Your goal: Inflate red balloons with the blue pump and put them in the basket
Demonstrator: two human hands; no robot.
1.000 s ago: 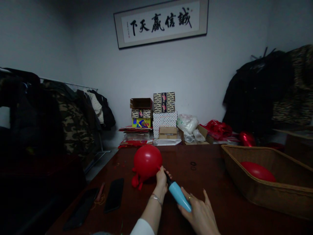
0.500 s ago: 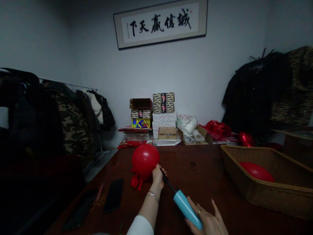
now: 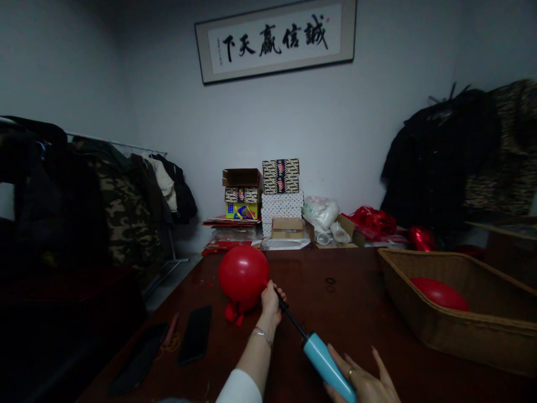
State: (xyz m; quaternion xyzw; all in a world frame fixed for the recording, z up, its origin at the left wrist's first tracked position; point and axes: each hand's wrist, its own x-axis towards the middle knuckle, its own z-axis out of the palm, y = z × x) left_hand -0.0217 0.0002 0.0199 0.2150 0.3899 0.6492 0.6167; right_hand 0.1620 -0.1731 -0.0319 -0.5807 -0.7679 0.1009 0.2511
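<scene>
A round, inflated red balloon (image 3: pixel 243 275) is near the middle of the dark table. My left hand (image 3: pixel 272 301) is closed around the balloon's neck, where the black tip of a light blue hand pump (image 3: pixel 329 366) meets it. The pump's black rod shows between its tip and the blue body. My right hand (image 3: pixel 364 380) holds the blue body near the lower edge of the view, thumb and some fingers against it and one finger raised. Small uninflated red balloons (image 3: pixel 233 313) lie just below the inflated one.
To the right stands a wicker basket (image 3: pixel 461 336) with a red balloon (image 3: pixel 440 294) inside. Dark phones (image 3: pixel 195 334) and yellowish rubber bands (image 3: pixel 170 342) lie on the left. Boxes (image 3: pixel 282 210) and a plastic bag (image 3: pixel 322 212) are at the table's far end.
The pump's blue body and my right hand have moved down and to the right, showing more of the rod. The balloon has shifted slightly left; my left hand has stayed nearly in place.
</scene>
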